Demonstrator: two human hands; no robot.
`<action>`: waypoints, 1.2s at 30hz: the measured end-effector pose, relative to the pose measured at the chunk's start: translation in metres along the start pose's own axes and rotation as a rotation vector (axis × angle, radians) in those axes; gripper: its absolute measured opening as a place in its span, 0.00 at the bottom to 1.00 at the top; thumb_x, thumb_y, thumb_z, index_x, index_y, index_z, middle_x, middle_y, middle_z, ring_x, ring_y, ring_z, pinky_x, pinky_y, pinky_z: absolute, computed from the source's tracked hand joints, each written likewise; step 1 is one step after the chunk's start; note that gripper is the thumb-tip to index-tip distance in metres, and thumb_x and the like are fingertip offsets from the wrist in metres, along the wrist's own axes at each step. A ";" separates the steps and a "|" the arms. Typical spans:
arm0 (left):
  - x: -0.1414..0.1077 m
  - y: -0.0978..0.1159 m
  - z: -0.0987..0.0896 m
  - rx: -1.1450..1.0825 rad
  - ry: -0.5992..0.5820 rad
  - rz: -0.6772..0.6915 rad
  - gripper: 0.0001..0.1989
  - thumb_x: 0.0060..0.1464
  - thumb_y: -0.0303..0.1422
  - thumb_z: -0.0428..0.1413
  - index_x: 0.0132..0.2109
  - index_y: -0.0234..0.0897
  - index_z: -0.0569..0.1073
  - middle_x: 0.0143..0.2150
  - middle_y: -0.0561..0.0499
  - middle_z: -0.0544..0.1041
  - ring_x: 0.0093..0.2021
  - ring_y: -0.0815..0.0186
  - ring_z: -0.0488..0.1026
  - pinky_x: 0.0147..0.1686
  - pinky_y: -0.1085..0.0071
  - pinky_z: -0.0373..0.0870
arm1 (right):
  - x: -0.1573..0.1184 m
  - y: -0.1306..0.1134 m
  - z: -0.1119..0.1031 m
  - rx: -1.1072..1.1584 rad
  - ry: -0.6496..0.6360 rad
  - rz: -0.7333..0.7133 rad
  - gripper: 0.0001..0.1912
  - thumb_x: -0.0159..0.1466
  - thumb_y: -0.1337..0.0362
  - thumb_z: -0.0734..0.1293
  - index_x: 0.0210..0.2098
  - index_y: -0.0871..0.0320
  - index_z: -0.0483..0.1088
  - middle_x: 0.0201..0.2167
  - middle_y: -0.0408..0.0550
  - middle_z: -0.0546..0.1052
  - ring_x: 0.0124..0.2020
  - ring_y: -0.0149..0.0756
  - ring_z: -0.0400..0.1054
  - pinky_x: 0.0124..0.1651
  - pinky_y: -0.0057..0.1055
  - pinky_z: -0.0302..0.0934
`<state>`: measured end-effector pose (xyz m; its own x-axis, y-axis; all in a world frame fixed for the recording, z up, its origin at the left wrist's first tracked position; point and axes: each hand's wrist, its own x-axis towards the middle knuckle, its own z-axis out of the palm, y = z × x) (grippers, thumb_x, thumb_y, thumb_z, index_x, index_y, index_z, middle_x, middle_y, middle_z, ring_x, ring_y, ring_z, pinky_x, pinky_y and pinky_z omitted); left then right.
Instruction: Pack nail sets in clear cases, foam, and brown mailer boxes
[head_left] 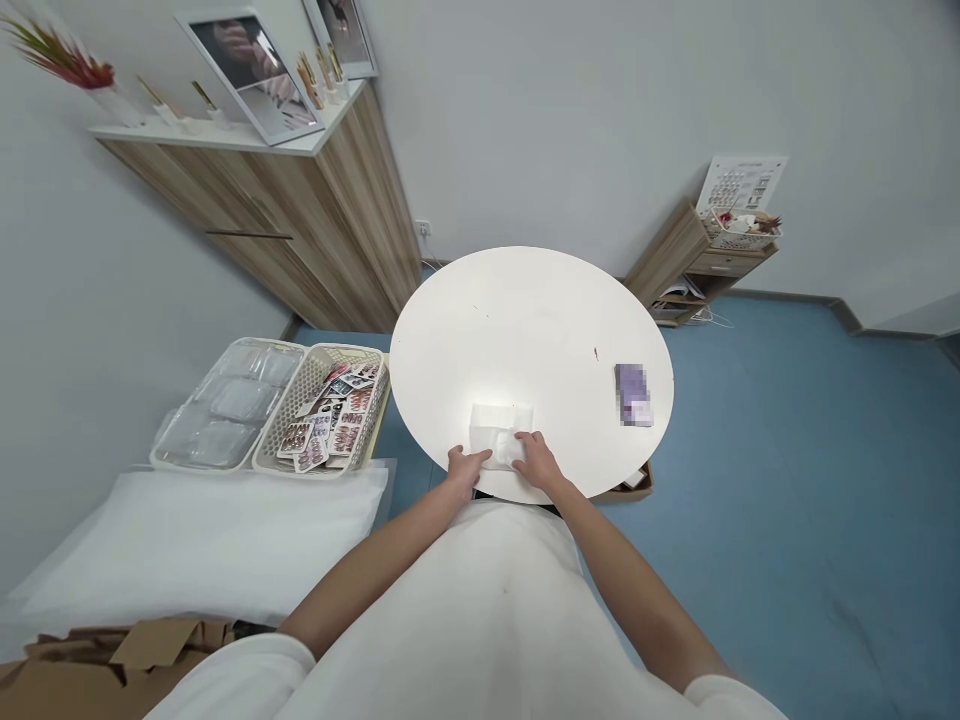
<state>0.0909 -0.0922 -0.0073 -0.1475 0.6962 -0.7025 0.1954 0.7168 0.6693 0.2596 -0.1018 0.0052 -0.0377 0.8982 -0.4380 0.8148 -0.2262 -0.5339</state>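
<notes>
A thin white folded sheet (501,418), perhaps soft foam or paper, lies near the front edge of the round white table (525,330). My left hand (466,470) grips its left lower edge, with the thumb stretched over the top. On the other side, my right hand (538,465) holds the right edge with its fingers bent onto the sheet. The near part looks doubled over, with a small raised bulge between the hands; whether anything lies inside is hidden.
A purple blurred item (631,390) lies on the table's right. Left of the table stand a white basket (262,455) of nail-design cards and a basket of clear-wrapped packs (240,385). White sheeting (225,530) is stacked nearer, beside cardboard (157,645). A wooden cabinet (352,200) stands behind.
</notes>
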 end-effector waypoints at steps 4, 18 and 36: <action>0.005 0.012 0.002 0.145 -0.112 0.177 0.15 0.45 0.34 0.55 0.42 0.33 0.67 0.32 0.49 0.71 0.30 0.68 0.70 0.28 0.74 0.65 | -0.001 -0.001 0.002 0.007 -0.003 -0.004 0.27 0.53 0.65 0.64 0.52 0.53 0.54 0.46 0.49 0.60 0.39 0.35 0.63 0.37 0.29 0.57; -0.011 0.021 0.028 0.538 -0.362 0.541 0.13 0.52 0.29 0.45 0.42 0.36 0.71 0.39 0.47 0.71 0.42 0.63 0.68 0.42 0.66 0.65 | -0.004 0.009 0.009 0.332 0.051 -0.045 0.25 0.52 0.66 0.62 0.50 0.56 0.57 0.38 0.47 0.62 0.34 0.32 0.61 0.39 0.32 0.59; 0.002 0.024 0.018 0.998 -0.314 1.030 0.24 0.46 0.24 0.48 0.53 0.39 0.61 0.56 0.45 0.61 0.59 0.58 0.52 0.56 0.58 0.51 | -0.014 0.003 0.009 -0.013 0.088 -0.238 0.38 0.55 0.72 0.59 0.61 0.49 0.40 0.58 0.52 0.50 0.51 0.42 0.56 0.47 0.40 0.56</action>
<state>0.1131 -0.0745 0.0025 0.6558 0.7420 -0.1390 0.6754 -0.4944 0.5472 0.2575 -0.1188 0.0027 -0.1792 0.9551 -0.2360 0.7967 0.0001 -0.6044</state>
